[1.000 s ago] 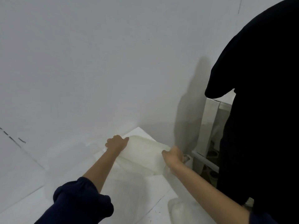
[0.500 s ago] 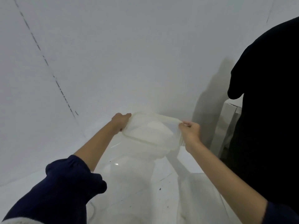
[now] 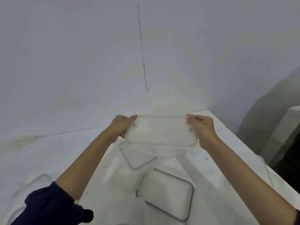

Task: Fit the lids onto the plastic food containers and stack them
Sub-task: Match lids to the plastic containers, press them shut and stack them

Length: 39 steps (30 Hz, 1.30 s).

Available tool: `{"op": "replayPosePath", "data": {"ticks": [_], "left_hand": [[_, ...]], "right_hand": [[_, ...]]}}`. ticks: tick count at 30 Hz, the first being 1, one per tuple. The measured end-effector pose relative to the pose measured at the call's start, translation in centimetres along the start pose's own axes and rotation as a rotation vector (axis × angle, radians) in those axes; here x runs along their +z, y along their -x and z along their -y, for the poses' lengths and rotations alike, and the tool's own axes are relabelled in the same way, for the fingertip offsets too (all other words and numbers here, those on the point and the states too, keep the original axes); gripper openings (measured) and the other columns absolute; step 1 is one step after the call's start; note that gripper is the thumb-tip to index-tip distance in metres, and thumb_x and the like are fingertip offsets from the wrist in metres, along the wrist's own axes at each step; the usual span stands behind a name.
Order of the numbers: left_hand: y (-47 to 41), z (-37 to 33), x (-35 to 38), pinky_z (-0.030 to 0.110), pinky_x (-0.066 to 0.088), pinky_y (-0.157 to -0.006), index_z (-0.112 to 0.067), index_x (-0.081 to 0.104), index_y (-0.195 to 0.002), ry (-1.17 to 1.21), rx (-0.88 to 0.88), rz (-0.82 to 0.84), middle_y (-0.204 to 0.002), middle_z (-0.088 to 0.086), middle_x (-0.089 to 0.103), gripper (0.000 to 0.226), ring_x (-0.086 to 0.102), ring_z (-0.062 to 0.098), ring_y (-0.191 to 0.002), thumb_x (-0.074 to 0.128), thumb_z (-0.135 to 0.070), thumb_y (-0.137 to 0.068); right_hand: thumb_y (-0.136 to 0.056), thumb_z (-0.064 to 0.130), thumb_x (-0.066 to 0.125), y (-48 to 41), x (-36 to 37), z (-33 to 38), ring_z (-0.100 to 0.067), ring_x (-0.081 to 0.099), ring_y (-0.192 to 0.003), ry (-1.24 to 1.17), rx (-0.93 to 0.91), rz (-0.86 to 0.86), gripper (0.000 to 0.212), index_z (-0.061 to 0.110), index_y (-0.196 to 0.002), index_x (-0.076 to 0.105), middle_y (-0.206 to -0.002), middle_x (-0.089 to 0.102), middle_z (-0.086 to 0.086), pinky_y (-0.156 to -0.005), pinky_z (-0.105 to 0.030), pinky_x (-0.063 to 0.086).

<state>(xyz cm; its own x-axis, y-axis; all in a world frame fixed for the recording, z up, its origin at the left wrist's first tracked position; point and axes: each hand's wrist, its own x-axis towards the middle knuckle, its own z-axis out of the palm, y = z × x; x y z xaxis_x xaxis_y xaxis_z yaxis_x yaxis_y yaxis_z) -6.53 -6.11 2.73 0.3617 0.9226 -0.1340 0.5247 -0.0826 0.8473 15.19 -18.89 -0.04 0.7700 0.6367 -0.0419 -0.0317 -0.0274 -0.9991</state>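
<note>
Left hand point(image 3: 121, 126) and right hand point(image 3: 202, 129) grip opposite ends of a clear lidded container point(image 3: 160, 132), raised above the surface point(image 3: 215, 161).

Container point(image 3: 160, 133) held above table point(image 3: 219, 130) — two lids point(image 3: 165, 192) below, nearer.

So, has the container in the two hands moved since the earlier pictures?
Yes. The container was low against the white table a second ago; now the left hand and right hand hold it lifted above the table.
</note>
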Motion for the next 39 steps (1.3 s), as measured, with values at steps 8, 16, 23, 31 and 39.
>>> {"op": "replayPosePath", "data": {"ticks": [8, 16, 23, 31, 39], "left_hand": [[9.5, 9.1, -5.1, 0.019, 0.029, -0.042, -0.006, 0.059, -0.071, 0.084, -0.133, -0.154, -0.061, 0.006, 0.042, 0.041, 0.037, 0.02, -0.049, 0.055, -0.041, -0.092], [16.7, 15.3, -5.1, 0.016, 0.027, -0.034, -0.005, 0.056, -0.069, 0.095, -0.212, -0.304, -0.048, 0.0, 0.042, 0.046, 0.039, 0.015, -0.04, 0.055, -0.046, -0.091], [20.4, 18.6, -4.0, 0.019, 0.026, -0.042, -0.011, 0.038, -0.052, 0.074, -0.19, -0.402, -0.036, -0.009, 0.037, 0.051, 0.032, 0.011, -0.044, 0.058, -0.036, -0.091], [20.9, 20.1, -3.3, 0.023, 0.034, -0.054, -0.012, 0.057, -0.083, 0.072, -0.121, -0.49, -0.068, -0.001, 0.05, 0.025, 0.043, 0.011, -0.058, 0.059, -0.035, -0.09], [20.5, 21.2, -3.3, 0.023, 0.034, -0.054, -0.014, 0.062, -0.083, 0.0, -0.123, -0.478, -0.067, 0.002, 0.054, 0.027, 0.046, 0.014, -0.059, 0.054, -0.038, -0.093]], "right_hand": [[-0.089, 0.01, 0.06, 9.4, 4.8, -3.9, -0.016, 0.053, -0.059, 0.087, 0.035, 0.189, 0.014, 0.007, -0.096, 0.072, -0.082, 0.066, -0.003, -0.054, -0.023, 0.043], [-0.09, 0.015, 0.061, 15.8, 5.5, -8.3, -0.015, 0.05, -0.052, 0.199, 0.012, 0.277, 0.013, 0.012, -0.088, 0.074, -0.067, 0.063, -0.001, -0.053, -0.023, 0.041], [-0.088, 0.024, 0.064, 19.4, 4.8, -10.5, -0.012, 0.059, -0.076, 0.262, -0.002, 0.28, 0.01, 0.023, -0.089, 0.074, -0.076, 0.065, 0.004, -0.064, -0.022, 0.044], [-0.09, 0.022, 0.061, 20.5, 5.3, -11.0, -0.008, 0.058, -0.08, 0.343, -0.068, 0.246, 0.012, 0.02, -0.091, 0.073, -0.081, 0.065, 0.009, -0.061, -0.014, 0.04], [-0.089, 0.026, 0.061, 20.3, 6.0, -12.3, -0.008, 0.057, -0.082, 0.427, -0.133, 0.205, 0.015, 0.021, -0.094, 0.074, -0.094, 0.065, -0.004, -0.063, -0.014, 0.038]]}}
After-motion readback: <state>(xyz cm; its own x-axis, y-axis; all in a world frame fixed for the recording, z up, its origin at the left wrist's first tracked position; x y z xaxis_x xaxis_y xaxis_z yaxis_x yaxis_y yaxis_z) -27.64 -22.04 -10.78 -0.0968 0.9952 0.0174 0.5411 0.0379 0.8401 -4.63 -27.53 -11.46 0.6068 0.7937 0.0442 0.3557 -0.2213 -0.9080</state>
